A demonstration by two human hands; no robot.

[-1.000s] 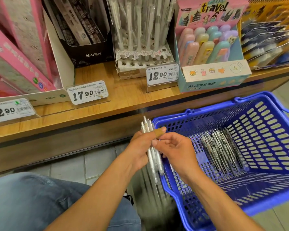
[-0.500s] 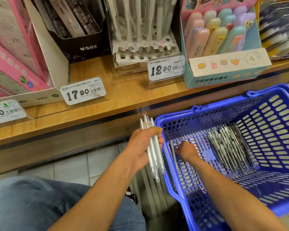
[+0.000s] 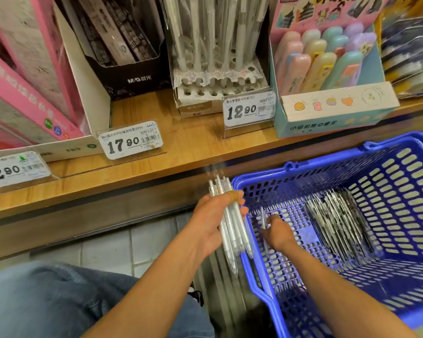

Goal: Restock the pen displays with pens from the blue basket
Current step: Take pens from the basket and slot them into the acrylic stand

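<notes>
Translucent white plastic pens (image 3: 231, 228), a loose fan of them, sit clamped in the left hand (image 3: 211, 224) just outside the rim of the blue slotted plastic basket (image 3: 401, 191). The right hand (image 3: 277, 231) is down inside, grip closing on one more clear pen (image 3: 263, 219) (fingers hidden, so how firmly I can't tell). Risk: the fan slips floorward, or pens snag the slots. The white cardboard pen display (image 3: 217, 91) waits up on the wooden shelf (image 3: 181, 152).

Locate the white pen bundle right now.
In the head view, the white pen bundle sits low center, gripped in the left hand, just outside the left rim of the blue basket and below the wooden shelf edge.
</notes>
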